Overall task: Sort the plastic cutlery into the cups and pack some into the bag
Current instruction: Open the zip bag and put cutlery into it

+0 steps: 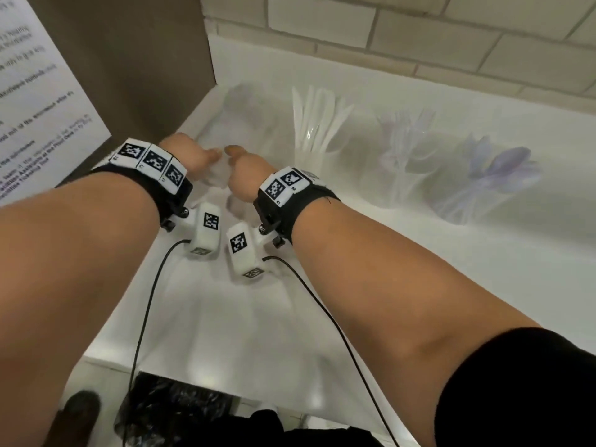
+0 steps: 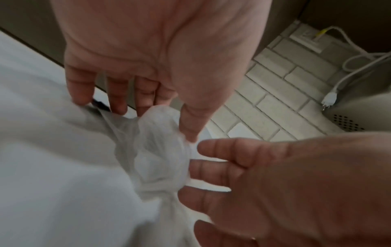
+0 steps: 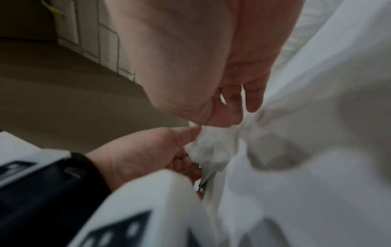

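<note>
1. Both hands work the thin plastic bag (image 2: pixel 156 150) at about 11 o'clock on the white table (image 1: pixel 387 285). The step looks like tying or gathering its neck.
2. The left hand (image 2: pixel 165 50) has its fingers fairly straight, tips pinching the bunched film; its grip is closed on the bag.
3. The right hand (image 2: pixel 296 183) lies beside the knot, fingers spread and apart, only brushing the plastic.
4. Hold the twisted neck low, near the knot, so that the film does not slip.
5. Pull gently, since thin film probably tears.
6. Keep clear of the three cups (image 1: pixel 317 146) of cutlery at 1 to 2 o'clock.
</note>
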`<state>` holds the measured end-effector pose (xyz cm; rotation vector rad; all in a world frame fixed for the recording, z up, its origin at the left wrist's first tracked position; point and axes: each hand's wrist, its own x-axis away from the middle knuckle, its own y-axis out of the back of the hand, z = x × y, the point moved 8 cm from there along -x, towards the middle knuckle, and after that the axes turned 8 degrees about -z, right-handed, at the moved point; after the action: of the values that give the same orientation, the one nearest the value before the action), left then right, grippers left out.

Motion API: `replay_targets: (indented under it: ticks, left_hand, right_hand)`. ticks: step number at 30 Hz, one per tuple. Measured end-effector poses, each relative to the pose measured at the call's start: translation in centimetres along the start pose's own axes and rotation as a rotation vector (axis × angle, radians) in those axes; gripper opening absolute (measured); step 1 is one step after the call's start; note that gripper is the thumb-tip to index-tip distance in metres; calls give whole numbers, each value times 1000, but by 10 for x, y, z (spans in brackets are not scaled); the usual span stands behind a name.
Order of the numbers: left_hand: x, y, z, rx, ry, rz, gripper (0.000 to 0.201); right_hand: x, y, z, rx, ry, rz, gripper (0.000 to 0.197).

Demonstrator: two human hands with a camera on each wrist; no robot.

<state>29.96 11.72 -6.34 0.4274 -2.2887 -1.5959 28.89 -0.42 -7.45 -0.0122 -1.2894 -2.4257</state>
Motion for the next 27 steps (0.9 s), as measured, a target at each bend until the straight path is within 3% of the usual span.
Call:
replay_targets:
  ticks: [3,9,13,15,18,20,22,24,27]
  left_hand:
    - [8,-3,-1,-47,-19,76,54]
    - [75,4,-20,-204,-231,61,32]
    - [129,-13,-27,-184,-400,264,30]
    - [133,-13,-16,-44,-336,327,42]
    - [119,-4,1,158,-157,182,50]
    - [117,-11,1,259,-109,208,67]
    - [125,-24,-13,375,-118,322,79]
    - [134,-29,-32,352,-200,366,67]
    - [148,-30,-62,210,-386,328,39]
  right_hand:
    - [-3,5,-12,-165,-97,-59,50]
    - [22,17,-27,-372,-255,-136,82]
    - [40,17,-32,-307,-214,-118,75]
    - [57,15,-41,-328,-241,-52,64]
    - [92,15,-60,-382,-280,23,57]
    - [116,13,-73,-403,-315,75,53]
    - [134,15,-87,-338,-319,130,45]
    - [146,27,-99,-205,-296,127,45]
    - [143,67,-115,26,-223,-100,74]
